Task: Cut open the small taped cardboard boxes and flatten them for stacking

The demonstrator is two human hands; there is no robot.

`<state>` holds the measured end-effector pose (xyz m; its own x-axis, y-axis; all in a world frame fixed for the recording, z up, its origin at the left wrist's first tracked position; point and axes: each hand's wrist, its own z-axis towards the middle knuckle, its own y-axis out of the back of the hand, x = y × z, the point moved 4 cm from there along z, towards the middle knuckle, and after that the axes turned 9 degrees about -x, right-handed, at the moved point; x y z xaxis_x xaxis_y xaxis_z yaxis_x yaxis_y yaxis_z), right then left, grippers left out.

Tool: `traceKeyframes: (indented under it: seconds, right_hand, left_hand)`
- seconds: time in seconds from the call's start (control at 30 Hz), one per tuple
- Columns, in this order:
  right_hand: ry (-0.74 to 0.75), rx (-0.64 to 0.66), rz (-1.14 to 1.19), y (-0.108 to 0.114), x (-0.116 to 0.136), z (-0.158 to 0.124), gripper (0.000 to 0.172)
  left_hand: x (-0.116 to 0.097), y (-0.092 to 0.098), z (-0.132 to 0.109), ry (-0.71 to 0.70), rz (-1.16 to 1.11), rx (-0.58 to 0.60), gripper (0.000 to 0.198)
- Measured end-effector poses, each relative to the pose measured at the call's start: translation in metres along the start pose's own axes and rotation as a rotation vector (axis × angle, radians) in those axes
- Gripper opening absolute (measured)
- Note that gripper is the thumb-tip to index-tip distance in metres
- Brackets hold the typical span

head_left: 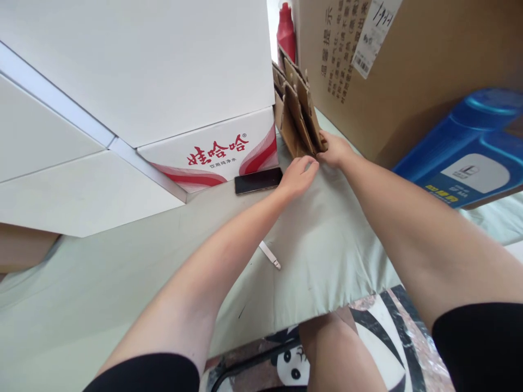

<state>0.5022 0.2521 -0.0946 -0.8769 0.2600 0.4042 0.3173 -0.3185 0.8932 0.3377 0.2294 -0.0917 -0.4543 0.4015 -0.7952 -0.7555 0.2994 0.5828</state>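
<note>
A bundle of folded brown cardboard [300, 117] stands on edge in the gap between the white cartons and the large brown box. My right hand [335, 151] is closed around its lower right corner, with the fingertips partly hidden. At the lower front edge is my left hand [300, 174], its fingers bent against the cardboard and the thumb close to them. Just left of that hand lies a black phone [258, 181], flat on the pale green cloth. A thin white stick-like tool [270, 256] rests on the cloth beside my left forearm.
White cartons [163, 60] are stacked at the left, one with red lettering [216, 149]. The large brown box [429, 65] with a blue printed bottle stands right. Behind the cardboard is a red bottle [286, 32]. The cloth-covered table [318, 261] ends above a patterned floor.
</note>
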Motion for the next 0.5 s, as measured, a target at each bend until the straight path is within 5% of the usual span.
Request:
traceKeyframes:
  seconds: [0.23,0.4,0.5]
  right_hand:
    - [-0.133,0.134,-0.226,0.006,-0.005,-0.041,0.053]
    - [0.074,0.239,-0.297,0.012,0.033,-0.117,0.055]
    - [0.211,0.284,-0.32,0.014,0.069,-0.159,0.048]
  left_hand:
    - [0.007,0.036,-0.048,0.092,-0.115,-0.047,0.022]
    - [0.035,0.108,-0.153,0.29,-0.558,-0.101,0.028]
    - [0.067,0.161,-0.226,0.409,-0.802,-0.372,0.026]
